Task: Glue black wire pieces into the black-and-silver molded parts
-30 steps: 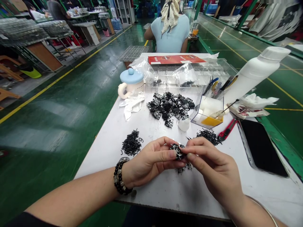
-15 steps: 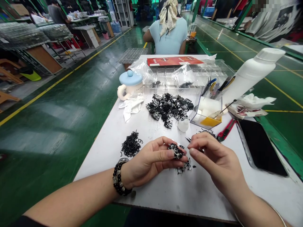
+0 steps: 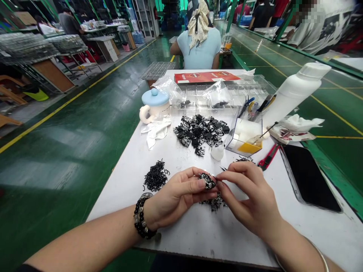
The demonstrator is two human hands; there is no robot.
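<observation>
Between thumb and fingers, my left hand (image 3: pixel 181 192) grips a small black-and-silver part (image 3: pixel 208 181). My right hand (image 3: pixel 246 192) has its thumb and forefinger pinched at the right edge of that part; whatever lies between those fingertips is too small to name. A thin pointed tool (image 3: pixel 223 168) sticks out from the right hand's fingers. Under the hands lies a small pile of black-and-silver pieces (image 3: pixel 216 203). To the left is a heap of small black hooked pieces (image 3: pixel 155 176). Farther back sits a larger heap of black-and-silver parts (image 3: pixel 198 130).
On the white table (image 3: pixel 124 196) stand a lidded mug (image 3: pixel 155 102), a clear box of tools (image 3: pixel 245 138) and a white bottle (image 3: pixel 300 90). A red cutter (image 3: pixel 269 156) and a phone (image 3: pixel 312 177) lie right. A person (image 3: pixel 199 47) sits ahead.
My right hand has moved left, and its fingertips now meet the part in my left hand. The camera view has shifted slightly.
</observation>
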